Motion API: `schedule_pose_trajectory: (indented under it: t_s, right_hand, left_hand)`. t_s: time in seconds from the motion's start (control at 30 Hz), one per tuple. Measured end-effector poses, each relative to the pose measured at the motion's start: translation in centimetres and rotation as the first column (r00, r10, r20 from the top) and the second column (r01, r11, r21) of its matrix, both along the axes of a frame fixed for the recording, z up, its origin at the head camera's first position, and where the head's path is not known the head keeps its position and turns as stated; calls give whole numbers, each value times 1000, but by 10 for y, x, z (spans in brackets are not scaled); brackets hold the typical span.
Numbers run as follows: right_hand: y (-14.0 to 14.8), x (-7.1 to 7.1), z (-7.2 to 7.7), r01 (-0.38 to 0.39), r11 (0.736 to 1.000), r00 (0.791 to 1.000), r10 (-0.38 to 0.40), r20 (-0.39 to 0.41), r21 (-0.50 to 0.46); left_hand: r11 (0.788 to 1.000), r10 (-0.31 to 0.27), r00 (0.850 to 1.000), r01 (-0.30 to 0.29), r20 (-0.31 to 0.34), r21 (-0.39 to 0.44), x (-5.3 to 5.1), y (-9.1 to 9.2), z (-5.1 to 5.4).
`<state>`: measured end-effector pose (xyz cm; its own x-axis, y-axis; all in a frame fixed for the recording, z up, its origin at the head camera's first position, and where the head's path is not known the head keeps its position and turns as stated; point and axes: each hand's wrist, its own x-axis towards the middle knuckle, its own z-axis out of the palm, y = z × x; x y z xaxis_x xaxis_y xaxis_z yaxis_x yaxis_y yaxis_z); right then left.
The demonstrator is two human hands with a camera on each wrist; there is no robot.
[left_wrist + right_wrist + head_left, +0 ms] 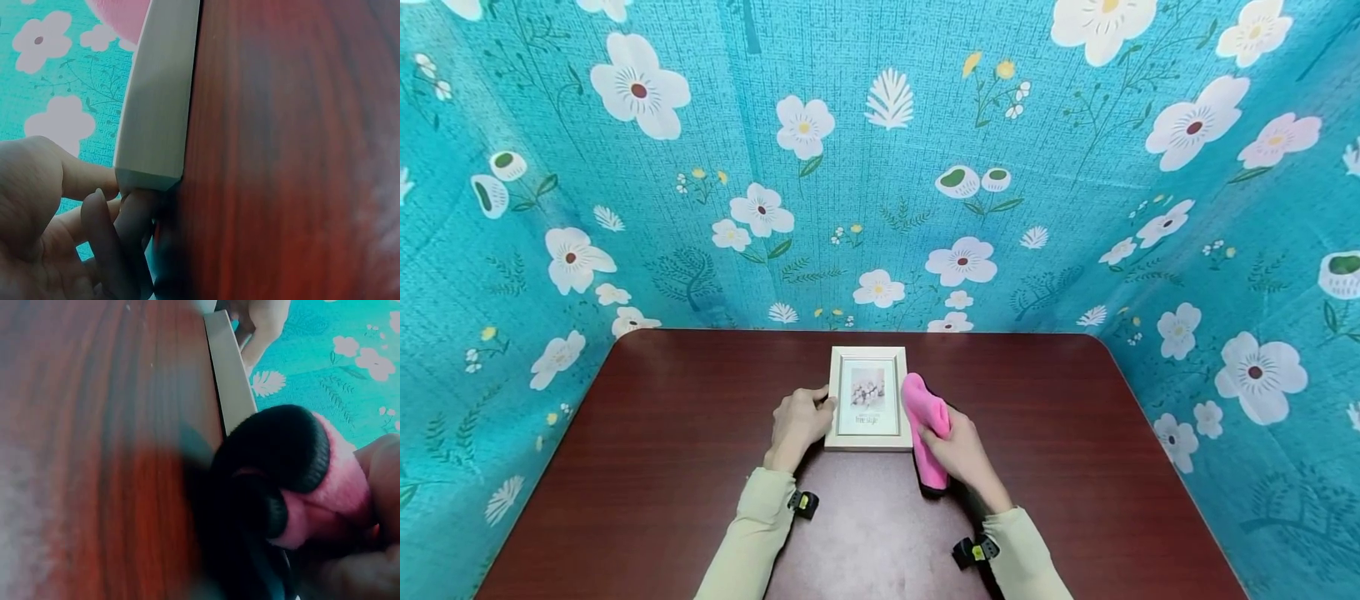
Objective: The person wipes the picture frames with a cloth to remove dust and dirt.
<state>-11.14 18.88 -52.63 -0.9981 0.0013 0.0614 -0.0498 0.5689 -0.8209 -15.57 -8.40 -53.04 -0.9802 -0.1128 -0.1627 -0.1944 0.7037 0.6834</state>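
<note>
A cream picture frame [832,433] with a floral print lies face up on the dark red table. My left hand [797,423] holds its left side, with the thumb at the top edge. In the left wrist view the frame's side [156,100] stands close, and the left fingers [103,231] bend against its near corner. A folded pink cloth [925,408] with black edging is gripped in my right hand [961,450], beside the frame's right side. In the right wrist view the cloth's folded end [340,481] is against or very near the frame; contact is unclear.
The dark red wooden table [685,417] has rounded far corners. Behind it and on both sides hangs a turquoise flowered cloth [850,208]. Each wrist wears a black strap with a small camera [805,503].
</note>
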Motion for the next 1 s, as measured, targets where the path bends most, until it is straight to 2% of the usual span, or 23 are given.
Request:
schedule_pose_trajectory:
  t_s: [0.17, 0.37, 0.43, 0.53, 0.67, 0.83, 1.0]
  right_hand:
    - [10, 5, 10, -46, 999, 997, 46, 65, 0]
    - [29, -7, 25, -51, 998, 984, 57, 171, -37]
    - [34, -14, 29, -43, 998, 984, 51, 173, -51]
    - [40, -29, 31, -9, 999, 991, 15, 133, -47]
    - [41, -53, 26, 57, 998, 996, -55, 66, -32]
    - [31, -78, 16, 132, 987, 990, -126, 65, -93]
    - [14, -100, 9, 173, 973, 984, -162, 78, -156]
  left_hand:
    - [1000, -2, 999, 1, 39, 22, -1, -2, -2]
    - [1000, -1, 998, -1, 58, 25, -3, -3, -2]
    - [1000, -4, 998, 3, 64, 23, -4, -3, -1]
    - [1000, -6, 998, 5, 66, 17, -4, -2, 0]
    - [1000, 0, 998, 0, 65, 1, -4, -2, 1]
    - [1000, -3, 998, 3, 61, 4, -3, -2, 1]
    - [1000, -3, 997, 2, 71, 13, -4, -2, 0]
